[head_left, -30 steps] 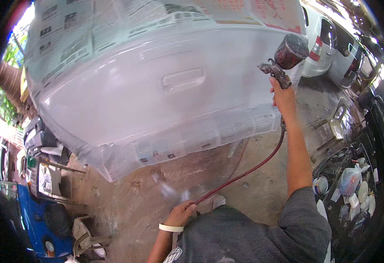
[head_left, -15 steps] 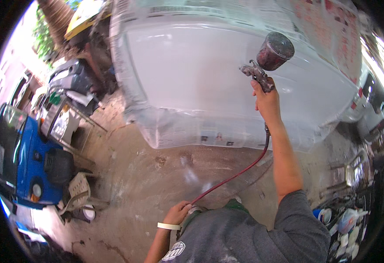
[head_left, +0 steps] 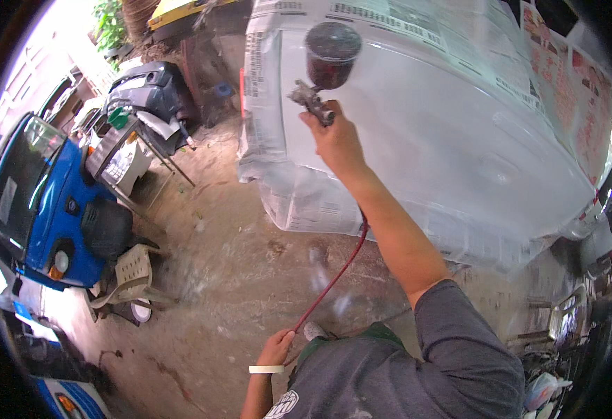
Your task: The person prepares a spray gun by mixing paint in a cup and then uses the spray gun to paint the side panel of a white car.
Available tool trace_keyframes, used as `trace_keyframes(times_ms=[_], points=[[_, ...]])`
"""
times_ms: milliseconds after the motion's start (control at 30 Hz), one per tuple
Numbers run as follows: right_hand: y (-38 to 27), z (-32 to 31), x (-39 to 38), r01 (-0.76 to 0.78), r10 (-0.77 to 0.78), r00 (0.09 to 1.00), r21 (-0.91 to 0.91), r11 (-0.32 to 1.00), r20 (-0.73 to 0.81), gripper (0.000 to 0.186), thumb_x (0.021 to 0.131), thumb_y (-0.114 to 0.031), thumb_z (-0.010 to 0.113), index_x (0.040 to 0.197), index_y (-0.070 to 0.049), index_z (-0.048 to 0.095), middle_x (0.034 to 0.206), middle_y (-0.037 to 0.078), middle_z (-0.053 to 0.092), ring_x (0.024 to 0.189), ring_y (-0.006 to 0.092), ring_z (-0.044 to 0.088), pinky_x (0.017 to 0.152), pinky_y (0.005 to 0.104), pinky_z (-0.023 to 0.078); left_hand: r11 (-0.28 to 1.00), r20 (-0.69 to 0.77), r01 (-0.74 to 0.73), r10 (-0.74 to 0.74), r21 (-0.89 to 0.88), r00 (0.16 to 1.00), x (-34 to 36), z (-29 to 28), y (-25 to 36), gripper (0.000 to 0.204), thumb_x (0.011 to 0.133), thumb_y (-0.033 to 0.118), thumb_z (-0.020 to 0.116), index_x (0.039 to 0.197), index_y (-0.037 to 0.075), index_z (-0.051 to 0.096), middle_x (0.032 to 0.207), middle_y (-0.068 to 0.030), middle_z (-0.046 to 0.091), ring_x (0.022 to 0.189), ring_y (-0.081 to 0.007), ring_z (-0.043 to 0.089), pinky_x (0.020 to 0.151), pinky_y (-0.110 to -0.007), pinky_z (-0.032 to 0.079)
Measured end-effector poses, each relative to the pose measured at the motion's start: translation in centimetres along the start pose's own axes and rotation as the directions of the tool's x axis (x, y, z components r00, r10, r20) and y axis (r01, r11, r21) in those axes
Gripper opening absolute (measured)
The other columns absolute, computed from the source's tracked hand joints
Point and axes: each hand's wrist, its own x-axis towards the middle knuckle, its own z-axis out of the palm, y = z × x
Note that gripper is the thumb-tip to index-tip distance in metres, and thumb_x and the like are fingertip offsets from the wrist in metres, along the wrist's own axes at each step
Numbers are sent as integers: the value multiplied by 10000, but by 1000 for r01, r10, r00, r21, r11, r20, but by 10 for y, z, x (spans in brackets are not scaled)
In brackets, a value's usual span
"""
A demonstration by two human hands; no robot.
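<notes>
My right hand [head_left: 338,141] is wrapped round the grip of a paint spray gun [head_left: 311,102], its arm stretched forward. A dark, stained paint cup [head_left: 332,56] sits on top of the gun. Beyond it stands a large white panel [head_left: 424,133], smooth and glossy, edged with newspaper and plastic masking [head_left: 306,202]. From beneath my right forearm a red air hose [head_left: 337,276] runs down to my left hand [head_left: 276,348], which is closed round it near my waist. A pale band circles my left wrist. My right trigger finger is mostly hidden.
At the left are a blue vehicle [head_left: 47,209], a beige plastic chair [head_left: 135,276] and a metal-legged table [head_left: 114,150] with things on it. Dark car parts [head_left: 152,91] lie behind. Stained concrete floor [head_left: 215,279] stretches below the panel. Clutter and a plastic bag [head_left: 543,391] are at lower right.
My right hand has swept the spray gun left across the panel, toward its left edge. The view has shifted too. My left hand still holds the hose.
</notes>
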Motion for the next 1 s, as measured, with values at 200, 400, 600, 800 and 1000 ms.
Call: trace_keyframes(times_ms=[200, 400, 600, 800, 1000], points=[[36, -58, -23, 142, -159, 984, -185, 972, -80, 397, 922, -396, 645, 999, -35, 495, 784, 201, 673, 751, 444, 652, 617, 516, 506, 996, 82, 20, -28, 91, 996, 9, 14, 20, 344, 976, 310, 561, 1094, 4, 666, 727, 5, 553, 694, -118, 516, 648, -281, 429], [72, -191, -69, -200, 161, 958, -148, 969, -238, 422, 908, -392, 668, 992, -19, 489, 760, 240, 643, 760, 467, 633, 614, 513, 484, 965, 181, -19, -30, 260, 983, 23, 64, 55, 377, 972, 327, 562, 1129, 1, 669, 833, -65, 651, 781, -157, 588, 730, -300, 471], [120, -333, -122, -436, 383, 837, -53, 898, -390, 388, 913, -375, 672, 972, -19, 532, 728, 209, 630, 709, 421, 630, 634, 447, 481, 903, 310, -128, -6, 409, 951, 45, 141, 80, 371, 970, 316, 558, 1143, 5, 661, 954, -152, 700, 892, -214, 643, 823, -327, 486], [170, -466, -174, -489, 413, 759, -22, 872, -504, 420, 902, -406, 686, 983, -21, 536, 736, 181, 632, 717, 378, 631, 667, 431, 477, 876, 417, -230, 37, 423, 908, 54, 237, 91, 356, 964, 297, 570, 1134, -2, 661, 965, -154, 701, 908, -212, 646, 834, -332, 486], [214, -585, -212, -561, 495, 636, 86, 823, -592, 369, 902, -379, 686, 975, -45, 545, 676, 66, 594, 503, 189, 564, 487, 343, 450, 864, 484, -250, 8, 437, 875, 37, 330, 129, 337, 960, 272, 587, 1137, -8, 654, 930, -108, 695, 870, -185, 628, 807, -329, 488]])
